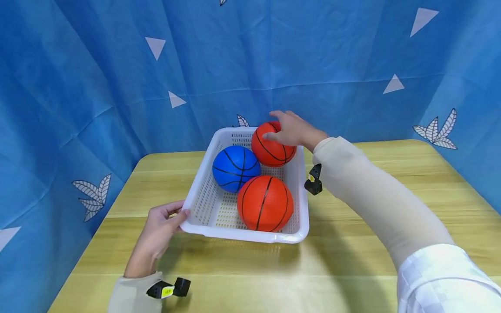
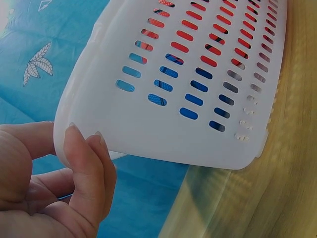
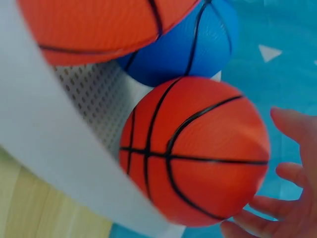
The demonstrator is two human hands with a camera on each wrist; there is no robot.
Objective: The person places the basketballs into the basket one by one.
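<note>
A white plastic basket (image 1: 244, 235) with slotted walls holds two orange-red toy basketballs and one blue one. My left hand (image 1: 162, 232) pinches the basket's near left corner by the rim, the thumb on one side and curled fingers on the other, as the left wrist view shows. At the far right corner, my right hand (image 1: 291, 129) is spread over the far orange-red ball (image 1: 272, 150). In the right wrist view its fingers (image 3: 272, 207) lie close beside that ball; whether they touch it I cannot tell. The blue ball (image 1: 235, 167) and the near orange-red ball (image 1: 265, 203) lie beside it.
Beneath the basket is a light wooden table (image 1: 368, 226), its surface extending to both sides. A blue patterned curtain (image 1: 313, 56) hangs behind the table and along its sides. Small black camera mounts (image 1: 313, 180) sit on both wrists.
</note>
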